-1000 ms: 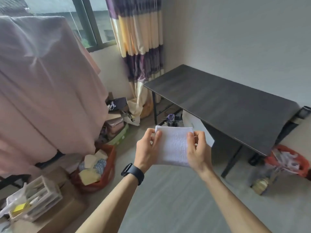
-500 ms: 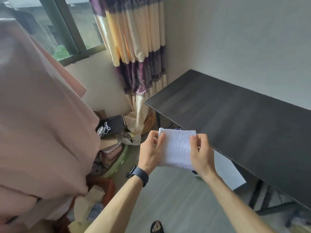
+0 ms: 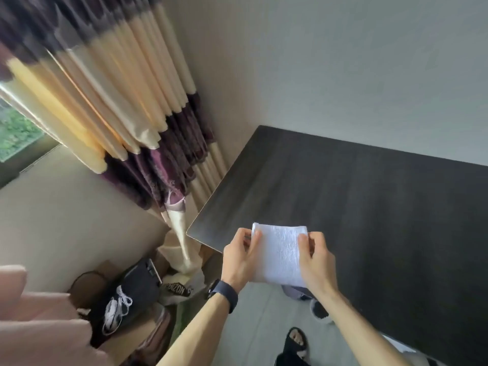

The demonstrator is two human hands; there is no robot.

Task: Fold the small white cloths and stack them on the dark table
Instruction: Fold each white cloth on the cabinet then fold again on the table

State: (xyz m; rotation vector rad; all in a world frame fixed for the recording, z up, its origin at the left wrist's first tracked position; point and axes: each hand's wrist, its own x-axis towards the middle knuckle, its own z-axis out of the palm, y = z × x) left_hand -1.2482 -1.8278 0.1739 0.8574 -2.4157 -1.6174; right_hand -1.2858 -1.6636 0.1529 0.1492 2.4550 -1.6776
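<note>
Since earlier frame, folded white cloth [image 3: 280, 253] carried closer, now over dark table [image 3: 369, 207] corner; we pinch its sides, left hand [image 3: 239, 260], right hand [image 3: 315, 260].

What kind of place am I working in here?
Most likely a lived-in room at home, perhaps a bedroom: a striped curtain by a window, a dark table against a plain wall, and bags piled in the corner. The left hand and right hand hold a white cloth.

Left hand [image 3: 240, 258], right hand [image 3: 315, 261] pinch cloth [image 3: 280, 253]; wrists seemingly straight.
</note>
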